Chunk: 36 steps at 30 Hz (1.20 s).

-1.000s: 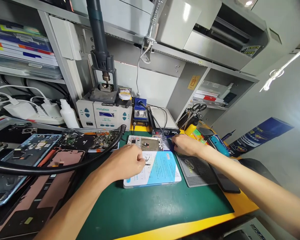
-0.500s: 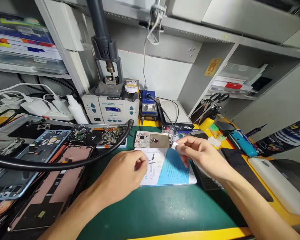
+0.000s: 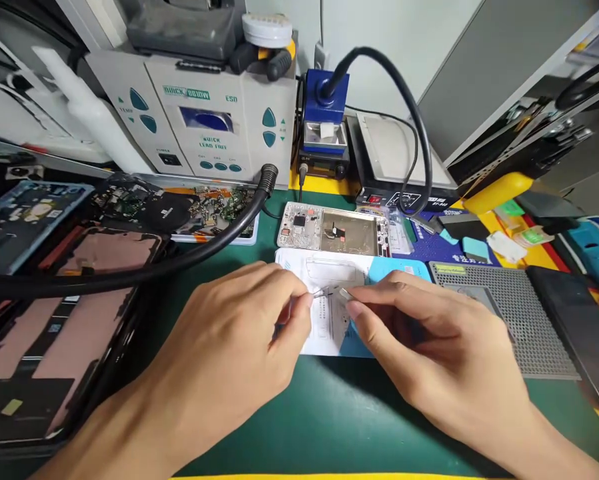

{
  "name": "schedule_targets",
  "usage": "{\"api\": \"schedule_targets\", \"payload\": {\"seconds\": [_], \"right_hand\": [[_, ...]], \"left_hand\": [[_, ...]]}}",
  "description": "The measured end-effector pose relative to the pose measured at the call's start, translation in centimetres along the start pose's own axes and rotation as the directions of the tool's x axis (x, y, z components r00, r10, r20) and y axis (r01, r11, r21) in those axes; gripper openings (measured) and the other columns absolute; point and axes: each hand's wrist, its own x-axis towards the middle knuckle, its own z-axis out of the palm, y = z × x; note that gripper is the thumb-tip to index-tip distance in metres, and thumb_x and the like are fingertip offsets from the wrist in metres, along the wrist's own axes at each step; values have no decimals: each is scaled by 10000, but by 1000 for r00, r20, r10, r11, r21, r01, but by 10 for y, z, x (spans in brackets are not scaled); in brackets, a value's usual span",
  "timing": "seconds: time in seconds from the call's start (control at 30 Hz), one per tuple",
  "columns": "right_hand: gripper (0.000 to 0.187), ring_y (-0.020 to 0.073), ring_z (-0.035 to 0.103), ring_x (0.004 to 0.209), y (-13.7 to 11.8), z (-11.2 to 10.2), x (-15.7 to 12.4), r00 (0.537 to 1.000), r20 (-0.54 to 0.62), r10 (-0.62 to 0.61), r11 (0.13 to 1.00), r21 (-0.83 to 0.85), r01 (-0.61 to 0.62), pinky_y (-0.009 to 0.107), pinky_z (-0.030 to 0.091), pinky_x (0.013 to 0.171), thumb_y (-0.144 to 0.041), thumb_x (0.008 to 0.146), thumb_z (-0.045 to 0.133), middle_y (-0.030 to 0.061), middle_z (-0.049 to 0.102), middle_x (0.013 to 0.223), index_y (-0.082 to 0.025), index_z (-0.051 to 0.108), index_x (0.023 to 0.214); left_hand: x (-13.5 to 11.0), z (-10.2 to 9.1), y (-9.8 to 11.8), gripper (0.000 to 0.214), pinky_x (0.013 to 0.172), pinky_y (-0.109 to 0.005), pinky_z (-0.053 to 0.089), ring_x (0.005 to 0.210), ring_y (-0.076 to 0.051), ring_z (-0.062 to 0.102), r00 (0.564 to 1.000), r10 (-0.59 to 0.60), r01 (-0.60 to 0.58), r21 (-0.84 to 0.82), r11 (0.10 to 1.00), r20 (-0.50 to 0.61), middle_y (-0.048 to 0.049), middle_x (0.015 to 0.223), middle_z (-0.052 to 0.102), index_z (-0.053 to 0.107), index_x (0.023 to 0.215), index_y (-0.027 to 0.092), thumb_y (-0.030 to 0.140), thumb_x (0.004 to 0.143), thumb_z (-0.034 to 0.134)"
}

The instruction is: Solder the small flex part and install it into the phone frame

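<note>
Over a white-and-blue printed sheet or flat box (image 3: 399, 268), my left hand (image 3: 244, 327) is closed in a pinch. A thin dark sliver of a part (image 3: 323, 292) sticks out from its fingertips; its exact kind is too small to tell. Facing it, my right hand (image 3: 439, 340) pinches a small white piece (image 3: 345, 294) between thumb and forefinger. That piece is close to the sliver's tip; whether they touch, I cannot tell. Just behind the printed sheet lies an opened phone frame (image 3: 304, 230) with a metal plate and a short black flex.
A hot-air station (image 3: 199, 127) stands behind, its black hose (image 3: 179, 273) curving across the left. Opened phones (image 3: 104, 293) lie at left. At right are a perforated grey plate (image 3: 539, 327) and a dark phone-like slab (image 3: 574, 327). A blue soldering-iron stand (image 3: 324, 110) is at the back.
The view has moved closer and lower. My right hand has brought the white piece leftward to the dark sliver at my left fingertips. My left hand keeps its pinch.
</note>
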Motion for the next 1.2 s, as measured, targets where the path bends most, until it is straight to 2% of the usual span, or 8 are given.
{"api": "schedule_targets", "payload": {"seconds": [0.27, 0.57, 0.7, 0.87, 1.07, 1.2], "right_hand": [[92, 94, 621, 586, -2, 5, 7, 999, -34, -12, 999, -47, 10, 226, 461, 579, -200, 914, 676, -39, 725, 773, -255, 749, 909], [110, 158, 648, 559, 1, 5, 7, 999, -27, 26, 999, -26, -26, 293, 493, 523, -293, 945, 648, 3, 757, 782, -280, 749, 906], [108, 160, 673, 593, 1, 5, 7, 999, -34, 22, 999, -25, -23, 284, 499, 524, -265, 945, 652, 1, 763, 804, -283, 757, 927], [107, 174, 717, 664, 2, 3, 10, 999, -37, 35, 999, 20, -34, 255, 518, 506, -247, 936, 666, 9, 783, 867, -274, 769, 948], [125, 152, 720, 645, 0, -9, 17, 998, 31, 58, 992, 108, -61, 208, 553, 496, -266, 940, 663, -32, 786, 841, -320, 776, 930], [132, 180, 760, 774, -3, -9, 17, 999, 27, -29, 999, 17, 29, 225, 600, 582, -267, 927, 678, -12, 797, 931, -325, 766, 1006]], "left_hand": [[-1, 1, 0, 183, 640, -340, 353, 695, -155, 554, 998, 55, -58, 133, 990, 20, 11, 749, 575, 580, 812, 204, 187, 974, 497], [-6, 1, 0, 101, 613, -324, 367, 635, -134, 548, 1000, -7, 9, 74, 997, -23, 39, 714, 574, 611, 875, 246, 245, 955, 549], [-8, 1, 3, 34, 630, -321, 410, 669, -136, 530, 996, 27, -20, 84, 996, -85, 18, 804, 559, 600, 953, 243, 239, 924, 583], [-8, 2, 3, 153, 690, -349, 468, 760, -170, 585, 996, 86, -86, 145, 986, 3, -7, 849, 581, 638, 854, 230, 232, 971, 540], [-9, 4, 3, 188, 659, -343, 483, 725, -163, 578, 994, 112, -111, 103, 988, -1, -4, 806, 580, 664, 844, 224, 170, 966, 532], [-12, 5, 3, 194, 620, -360, 491, 730, -175, 621, 991, 132, -126, 172, 977, -29, -19, 881, 644, 690, 1020, 220, 128, 909, 561]]}}
